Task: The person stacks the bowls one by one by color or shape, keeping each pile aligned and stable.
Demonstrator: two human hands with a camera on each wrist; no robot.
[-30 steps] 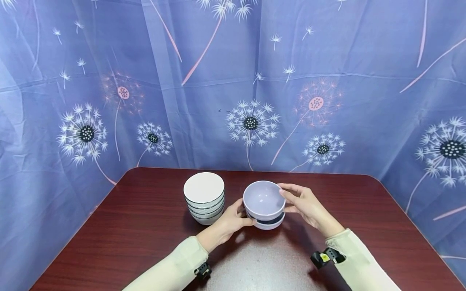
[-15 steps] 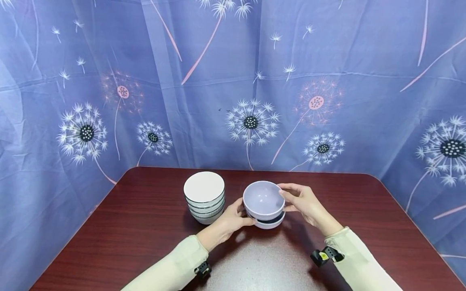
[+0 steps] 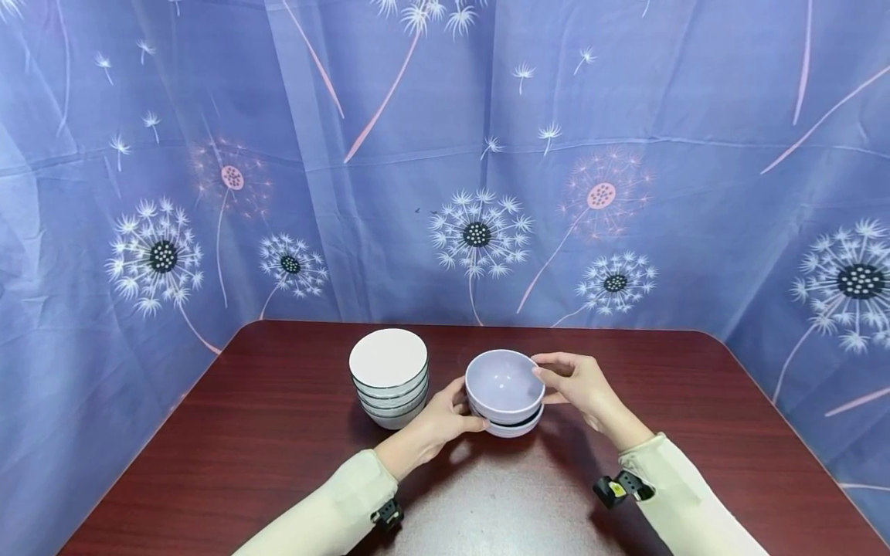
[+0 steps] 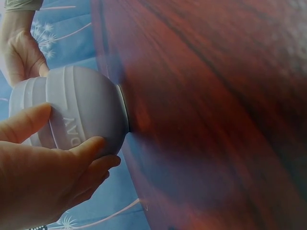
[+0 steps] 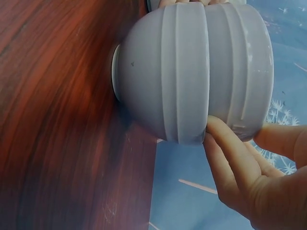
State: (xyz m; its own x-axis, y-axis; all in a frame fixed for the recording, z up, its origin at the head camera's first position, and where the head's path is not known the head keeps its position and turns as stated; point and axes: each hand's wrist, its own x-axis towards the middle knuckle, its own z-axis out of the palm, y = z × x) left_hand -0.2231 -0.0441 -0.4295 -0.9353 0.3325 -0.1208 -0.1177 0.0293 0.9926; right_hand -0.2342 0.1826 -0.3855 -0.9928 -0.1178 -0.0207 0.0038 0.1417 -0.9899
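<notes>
Two lavender bowls stand one inside the other on the table, the upper bowl [image 3: 504, 386] seated partway into the lower bowl [image 3: 514, 429]. My left hand [image 3: 436, 427] holds the lower one from its left side, thumb toward the front. At the right, my right hand [image 3: 582, 392] pinches the upper one at its rim, thumb at the rim and fingers against the outside wall. In the right wrist view the upper bowl [image 5: 225, 62] sticks out above the rim of the lower bowl [image 5: 158, 76]. Raised lettering shows on the lower bowl [image 4: 96, 105] in the left wrist view.
Left of the lavender pair stands a stack of white bowls [image 3: 389, 371] with dark rims, close to my left hand. The dark red wooden table [image 3: 229, 432] ends at a blue dandelion-print curtain [image 3: 389, 232] behind and at both sides.
The upper lavender bowl has sunk slightly lower into the other, and the dark gap between them has narrowed. Both hands keep nearly the same places.
</notes>
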